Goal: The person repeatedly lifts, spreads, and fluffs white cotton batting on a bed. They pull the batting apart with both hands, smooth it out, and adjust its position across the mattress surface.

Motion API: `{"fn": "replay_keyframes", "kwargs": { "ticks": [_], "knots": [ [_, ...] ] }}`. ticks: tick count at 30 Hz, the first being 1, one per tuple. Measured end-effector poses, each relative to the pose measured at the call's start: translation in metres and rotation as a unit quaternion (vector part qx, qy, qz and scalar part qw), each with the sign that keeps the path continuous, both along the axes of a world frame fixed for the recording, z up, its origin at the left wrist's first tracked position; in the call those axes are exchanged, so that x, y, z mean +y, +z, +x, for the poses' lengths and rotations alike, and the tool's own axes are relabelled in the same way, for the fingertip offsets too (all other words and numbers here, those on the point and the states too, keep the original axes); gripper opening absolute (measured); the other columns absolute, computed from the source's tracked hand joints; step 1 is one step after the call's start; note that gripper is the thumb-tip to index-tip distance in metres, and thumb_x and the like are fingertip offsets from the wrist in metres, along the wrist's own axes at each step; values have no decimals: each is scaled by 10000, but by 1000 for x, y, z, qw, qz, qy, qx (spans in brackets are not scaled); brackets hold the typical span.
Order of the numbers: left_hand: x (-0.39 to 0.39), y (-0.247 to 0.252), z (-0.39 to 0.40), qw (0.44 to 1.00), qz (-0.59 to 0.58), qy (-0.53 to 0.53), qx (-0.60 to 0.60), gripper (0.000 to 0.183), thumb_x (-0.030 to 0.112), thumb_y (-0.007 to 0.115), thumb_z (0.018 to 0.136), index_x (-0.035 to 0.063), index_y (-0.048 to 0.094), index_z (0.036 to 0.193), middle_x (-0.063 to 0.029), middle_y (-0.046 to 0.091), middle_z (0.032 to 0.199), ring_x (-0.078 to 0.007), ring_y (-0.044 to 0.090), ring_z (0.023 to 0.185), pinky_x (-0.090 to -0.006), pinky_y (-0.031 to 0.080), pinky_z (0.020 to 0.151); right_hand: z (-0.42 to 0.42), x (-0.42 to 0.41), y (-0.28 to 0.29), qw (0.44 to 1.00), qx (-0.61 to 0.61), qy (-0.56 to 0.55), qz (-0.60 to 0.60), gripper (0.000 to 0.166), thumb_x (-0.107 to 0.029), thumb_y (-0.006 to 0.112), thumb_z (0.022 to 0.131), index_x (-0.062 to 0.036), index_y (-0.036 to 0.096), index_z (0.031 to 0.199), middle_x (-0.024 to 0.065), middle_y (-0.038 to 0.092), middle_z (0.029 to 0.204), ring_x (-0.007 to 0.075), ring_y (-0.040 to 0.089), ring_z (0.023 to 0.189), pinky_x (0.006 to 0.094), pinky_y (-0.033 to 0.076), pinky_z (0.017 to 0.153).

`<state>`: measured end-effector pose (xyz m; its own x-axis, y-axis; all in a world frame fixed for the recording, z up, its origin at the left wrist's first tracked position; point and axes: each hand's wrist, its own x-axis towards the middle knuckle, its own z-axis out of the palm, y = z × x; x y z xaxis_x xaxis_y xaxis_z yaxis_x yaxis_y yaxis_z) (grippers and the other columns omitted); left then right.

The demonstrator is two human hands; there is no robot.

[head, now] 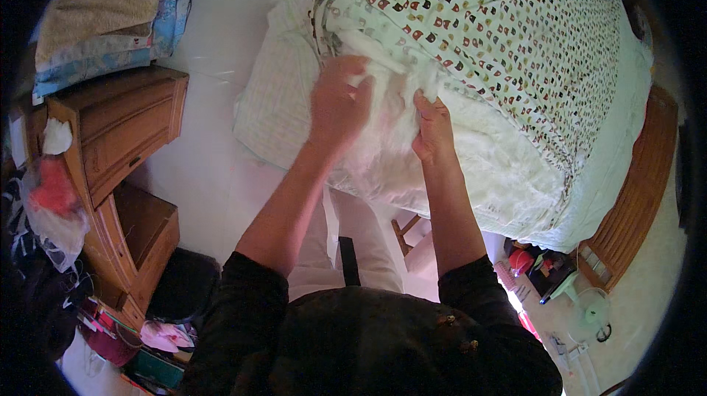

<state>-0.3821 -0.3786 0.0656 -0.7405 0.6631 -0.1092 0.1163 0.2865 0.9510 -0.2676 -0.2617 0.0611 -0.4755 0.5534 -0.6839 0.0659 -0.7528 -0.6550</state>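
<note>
A bed lies before me, its patterned duvet cover [469,15] printed with small animal heads and drawn back at the near corner. White fluffy filling or quilt [486,147] shows at that near side, over a pale sheet [276,103]. My right hand [433,122] pinches a piece of white material between thumb and fingers. My left hand [342,97] is at the folded corner of the cover, blurred, with fingers bent; whether it grips the cloth I cannot tell. A blurred white part of the material lies between both hands.
At the left stands a wooden cabinet [132,131], with folded towels [99,9] on a blue cloth beyond it. A black bin-like object [185,285] is beside the cabinet. At the lower right are a small green fan [591,313] and a slatted wooden board [635,191].
</note>
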Motion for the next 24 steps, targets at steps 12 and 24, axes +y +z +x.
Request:
{"fn": "replay_keyframes", "kwargs": {
  "ticks": [12, 24],
  "knots": [
    [-15, -35, -45, 891, 122, 259, -352, 149, 123, 457, 902, 27, 460, 1015, -68, 552, 938, -154, 557, 798, -311, 481, 658, 2, -30, 26, 960, 107, 221, 138, 366, 2, 564, 811, -56, 555, 1173, 38, 528, 1203, 96, 450, 1107, 239, 380, 898],
    [-103, 18, 15, 869, 155, 265, -389, 188, -1, 577, 815, 27, 493, 981, -54, 584, 913, -130, 576, 786, -271, 486, 708, 8, -49, 44, 900, 150, 320, 253, 369, 78, 543, 732, -39, 596, 1078, 86, 469, 1268, 197, 411, 1207, 312, 335, 988]
  ]
}}
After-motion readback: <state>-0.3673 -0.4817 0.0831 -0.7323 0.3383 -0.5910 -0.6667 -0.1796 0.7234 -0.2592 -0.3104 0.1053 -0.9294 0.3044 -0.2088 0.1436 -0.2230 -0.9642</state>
